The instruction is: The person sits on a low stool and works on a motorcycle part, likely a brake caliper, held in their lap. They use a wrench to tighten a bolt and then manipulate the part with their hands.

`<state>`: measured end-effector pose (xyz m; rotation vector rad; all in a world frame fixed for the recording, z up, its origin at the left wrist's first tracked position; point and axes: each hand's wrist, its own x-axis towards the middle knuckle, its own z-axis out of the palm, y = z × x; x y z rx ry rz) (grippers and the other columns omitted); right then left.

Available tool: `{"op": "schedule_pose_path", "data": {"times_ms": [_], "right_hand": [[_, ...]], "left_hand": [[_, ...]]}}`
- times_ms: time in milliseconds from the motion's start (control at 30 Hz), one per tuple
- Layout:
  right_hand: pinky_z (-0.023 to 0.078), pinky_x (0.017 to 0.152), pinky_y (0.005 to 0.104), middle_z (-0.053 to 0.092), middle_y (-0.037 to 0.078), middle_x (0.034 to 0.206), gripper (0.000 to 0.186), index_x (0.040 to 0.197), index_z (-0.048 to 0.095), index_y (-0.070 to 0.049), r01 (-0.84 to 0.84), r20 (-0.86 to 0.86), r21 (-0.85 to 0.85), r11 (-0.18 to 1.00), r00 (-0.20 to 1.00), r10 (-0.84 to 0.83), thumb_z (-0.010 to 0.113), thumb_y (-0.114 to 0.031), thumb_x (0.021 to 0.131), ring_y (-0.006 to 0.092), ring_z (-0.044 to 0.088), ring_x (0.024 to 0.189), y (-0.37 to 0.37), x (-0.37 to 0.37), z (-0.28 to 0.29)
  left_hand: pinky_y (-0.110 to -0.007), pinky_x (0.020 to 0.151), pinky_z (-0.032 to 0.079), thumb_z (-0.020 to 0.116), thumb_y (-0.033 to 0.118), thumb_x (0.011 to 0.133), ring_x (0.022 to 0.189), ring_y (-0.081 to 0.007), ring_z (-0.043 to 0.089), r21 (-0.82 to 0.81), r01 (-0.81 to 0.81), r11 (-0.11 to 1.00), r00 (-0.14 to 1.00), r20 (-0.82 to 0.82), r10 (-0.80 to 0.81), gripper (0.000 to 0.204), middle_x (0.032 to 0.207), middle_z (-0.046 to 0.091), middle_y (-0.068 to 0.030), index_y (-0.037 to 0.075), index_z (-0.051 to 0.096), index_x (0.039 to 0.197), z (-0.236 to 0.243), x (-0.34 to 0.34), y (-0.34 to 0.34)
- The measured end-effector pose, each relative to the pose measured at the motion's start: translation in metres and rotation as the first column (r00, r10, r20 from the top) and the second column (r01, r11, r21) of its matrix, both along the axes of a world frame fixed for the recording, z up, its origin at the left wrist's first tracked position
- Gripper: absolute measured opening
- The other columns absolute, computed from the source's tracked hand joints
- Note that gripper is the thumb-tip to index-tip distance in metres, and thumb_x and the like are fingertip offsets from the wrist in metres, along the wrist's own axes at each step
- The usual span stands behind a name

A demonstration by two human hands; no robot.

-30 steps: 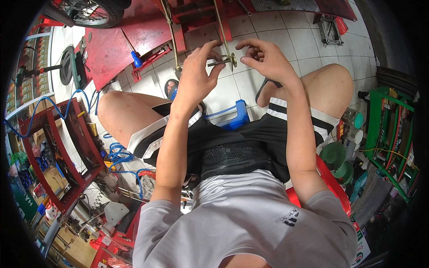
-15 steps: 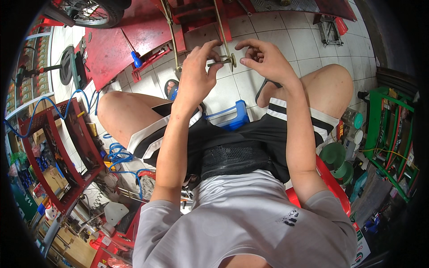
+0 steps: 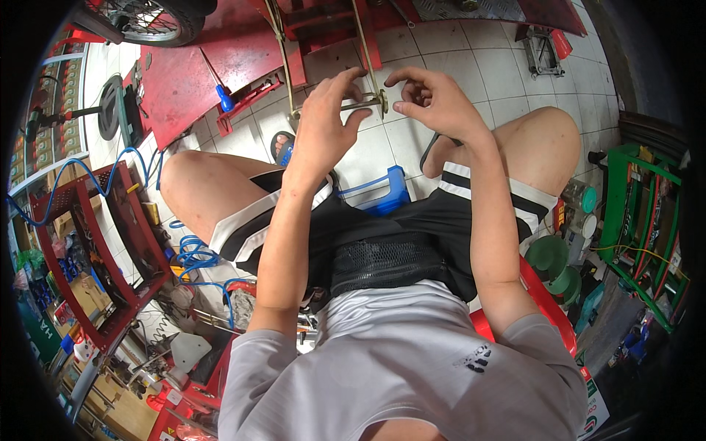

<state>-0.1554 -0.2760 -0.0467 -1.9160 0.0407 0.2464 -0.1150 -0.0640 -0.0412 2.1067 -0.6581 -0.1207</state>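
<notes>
My left hand (image 3: 329, 116) is raised with thumb and fingers apart and nothing visible between them. It hangs over a metal frame with a crossbar and a round brass-coloured end wheel (image 3: 383, 103). To the right of that wheel, my right hand (image 3: 434, 101) is held up, its index finger and thumb spread and its other fingers curled in. No object shows in it. The frame's long rods (image 3: 363, 44) run up to a red lift platform (image 3: 209, 66), and part of the crossbar is hidden behind my left hand.
A blue-handled screwdriver (image 3: 224, 97) lies on the platform's edge. A motorcycle wheel (image 3: 158, 26) stands at the far left. Between my knees is a blue plastic stool (image 3: 393, 192). Red shelving (image 3: 92, 253) with a blue hose is at left, a green rack (image 3: 614, 198) at right.
My right hand has shifted very slightly, its fingertips moving a little left. My left hand stays nearly where it was, with the thumb a touch lower.
</notes>
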Motion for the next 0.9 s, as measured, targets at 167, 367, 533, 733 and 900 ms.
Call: {"op": "schedule_pose_path", "data": {"times_ms": [167,367,533,733,900], "right_hand": [[0.043,0.062,0.0253,0.053,-0.001,0.065,0.031,0.107,0.066,-0.004,-0.018,0.008,0.025,1.000,1.000,0.018,0.074,-0.003,0.077,0.0077,0.048,0.063,0.005,0.000,-0.001],[0.047,0.064,0.0263,0.061,0.002,0.075,0.035,0.107,0.064,-0.001,-0.008,0.028,-0.049,0.999,1.000,0.009,0.076,-0.002,0.074,0.0102,0.053,0.067,0.013,-0.002,-0.003],[0.048,0.063,0.0291,0.067,0.007,0.084,0.034,0.103,0.065,-0.002,-0.015,0.062,-0.106,0.994,0.998,0.022,0.079,-0.008,0.073,0.0140,0.056,0.065,0.012,0.002,-0.003],[0.048,0.064,0.0295,0.067,0.007,0.085,0.039,0.107,0.064,-0.001,-0.021,0.086,-0.130,0.991,0.996,0.032,0.079,-0.007,0.072,0.0133,0.055,0.068,0.015,0.001,-0.001],[0.050,0.069,0.0295,0.067,0.008,0.092,0.048,0.118,0.062,-0.005,-0.111,-0.027,-0.188,0.976,0.994,0.108,0.079,-0.008,0.073,0.0147,0.057,0.072,0.002,0.003,0.007]], "left_hand": [[-0.037,0.082,0.051,0.071,-0.003,0.077,0.091,-0.0297,0.066,0.010,0.028,1.000,0.998,0.047,-0.028,0.046,0.092,0.068,-0.0115,0.004,0.061,0.121,-0.001,0.002,0.000],[-0.038,0.080,0.050,0.071,-0.002,0.076,0.090,-0.0299,0.065,0.031,0.028,0.999,0.996,0.083,-0.030,0.040,0.093,0.067,-0.0125,0.004,0.065,0.115,-0.004,0.000,0.003],[-0.040,0.080,0.049,0.072,0.000,0.076,0.091,-0.0312,0.063,0.064,0.047,0.997,0.995,0.089,-0.053,0.037,0.093,0.066,-0.0125,0.004,0.066,0.112,0.006,0.001,0.000],[-0.041,0.080,0.047,0.070,0.000,0.077,0.090,-0.0337,0.059,0.075,0.016,0.997,0.988,0.153,-0.027,0.030,0.094,0.065,-0.0122,0.004,0.067,0.107,-0.003,-0.003,0.000],[-0.042,0.078,0.045,0.067,0.000,0.078,0.087,-0.0338,0.058,0.015,-0.004,1.000,0.974,0.227,0.000,0.022,0.091,0.063,-0.0113,0.006,0.068,0.099,-0.012,-0.006,-0.011]]}}
